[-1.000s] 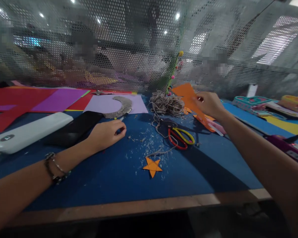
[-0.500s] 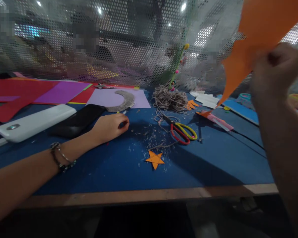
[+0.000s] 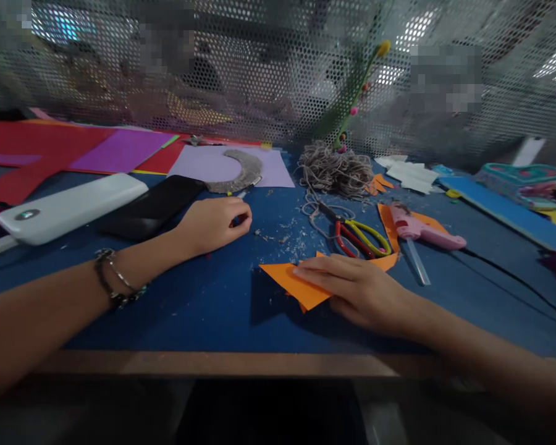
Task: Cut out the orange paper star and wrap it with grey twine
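Note:
My right hand [image 3: 366, 290] grips a piece of orange paper [image 3: 290, 278] low over the table, fingers pressed along its upper face. A small orange tip [image 3: 302, 305] shows beneath it; the rest of that is covered. My left hand [image 3: 213, 225] rests on the table with fingers curled in and nothing visible in them. Just beyond my right hand lie scissors [image 3: 368, 238] with one red and one yellow handle. A pink glue gun [image 3: 426, 233] with a clear stick lies on more orange paper [image 3: 387, 222]; whether both orange parts join is hidden.
A black phone [image 3: 155, 207] and a white power bank [image 3: 74, 207] lie left of my left hand. Behind are a grey crescent [image 3: 241, 173] on lilac paper [image 3: 280, 173], a twine heap [image 3: 336, 170] and a teal basket [image 3: 523, 179]. A perforated screen [image 3: 269, 74] stands behind.
My right hand has come down from the upper right to the table with the orange paper, which now hides most of the orange star. The glue gun lies turned differently. My left hand stays put.

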`<control>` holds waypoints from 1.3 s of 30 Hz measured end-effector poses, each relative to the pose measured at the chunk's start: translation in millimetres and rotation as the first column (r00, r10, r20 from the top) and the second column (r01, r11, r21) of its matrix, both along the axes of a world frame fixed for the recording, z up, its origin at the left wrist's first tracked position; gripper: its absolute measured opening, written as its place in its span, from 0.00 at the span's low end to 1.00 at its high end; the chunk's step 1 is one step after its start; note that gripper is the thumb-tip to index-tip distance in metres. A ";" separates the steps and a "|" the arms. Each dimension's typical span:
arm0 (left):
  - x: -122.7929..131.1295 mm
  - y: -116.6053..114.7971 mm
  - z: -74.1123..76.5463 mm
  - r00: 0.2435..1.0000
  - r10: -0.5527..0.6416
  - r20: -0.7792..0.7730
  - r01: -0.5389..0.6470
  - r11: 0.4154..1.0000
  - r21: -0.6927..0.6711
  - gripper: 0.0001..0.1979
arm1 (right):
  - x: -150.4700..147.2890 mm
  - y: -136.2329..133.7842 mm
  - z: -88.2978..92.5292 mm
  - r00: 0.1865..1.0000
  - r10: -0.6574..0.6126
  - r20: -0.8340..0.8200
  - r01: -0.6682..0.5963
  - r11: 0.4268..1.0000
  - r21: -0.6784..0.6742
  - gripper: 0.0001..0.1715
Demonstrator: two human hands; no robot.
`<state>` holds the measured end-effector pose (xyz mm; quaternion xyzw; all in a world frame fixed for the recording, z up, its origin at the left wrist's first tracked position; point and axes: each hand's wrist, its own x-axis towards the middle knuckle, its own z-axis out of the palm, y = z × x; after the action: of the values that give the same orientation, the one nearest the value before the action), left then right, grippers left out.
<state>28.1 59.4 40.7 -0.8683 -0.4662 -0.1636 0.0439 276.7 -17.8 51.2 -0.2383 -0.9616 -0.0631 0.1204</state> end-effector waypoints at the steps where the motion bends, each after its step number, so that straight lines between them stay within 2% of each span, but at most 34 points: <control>1: -0.2 0.2 -0.3 1.000 -0.001 -0.002 0.001 1.000 -0.002 0.12 | 0.1 -0.1 -0.9 1.000 -0.015 0.004 0.015 0.999 -0.037 0.26; 7: -0.1 2.4 -2.0 1.000 -0.017 -0.003 0.017 1.000 -0.015 0.11 | -1.5 0.7 -3.3 0.991 -0.050 0.125 0.066 0.989 -0.130 0.32; 12: -0.2 3.5 -3.6 1.000 -0.012 -0.002 0.012 1.000 -0.018 0.10 | -3.4 -0.2 -5.2 0.993 -0.043 0.106 0.060 0.985 -0.160 0.31; 16: -0.4 2.4 -4.0 1.000 -0.007 -0.002 0.007 0.999 -0.042 0.10 | -4.3 -0.5 -4.4 0.993 -0.079 0.091 0.099 0.965 -0.243 0.33; 25: 0.2 3.9 -3.7 1.000 -0.015 0.003 0.015 0.998 -0.059 0.11 | -5.8 7.2 3.4 0.992 -0.116 0.048 0.125 0.865 -0.486 0.33; 29: -0.2 2.7 -1.4 1.000 -0.011 -0.010 0.010 0.995 -0.094 0.12 | -5.9 11.7 11.0 0.990 -0.110 0.083 0.138 0.796 -0.590 0.31; 34: -0.7 2.9 -2.2 1.000 0.023 0.012 -0.022 0.997 -0.079 0.11 | -1.9 15.7 17.0 0.984 -0.152 -0.091 0.059 0.766 -0.641 0.25; 37: -0.7 2.4 -3.1 1.000 0.028 0.006 -0.027 0.996 -0.081 0.11 | 0.6 17.8 17.9 0.957 -0.238 -0.168 0.074 0.757 -0.649 0.19; 39: -0.7 1.6 -3.1 1.000 0.027 0.002 -0.027 0.996 -0.081 0.11 | 1.2 18.5 17.6 0.952 -0.248 -0.179 0.080 0.766 -0.638 0.18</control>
<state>27.5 61.0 37.6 -0.8627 -0.4843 -0.1456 0.0103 277.9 0.7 68.8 -0.3543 -0.8798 0.2790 0.1501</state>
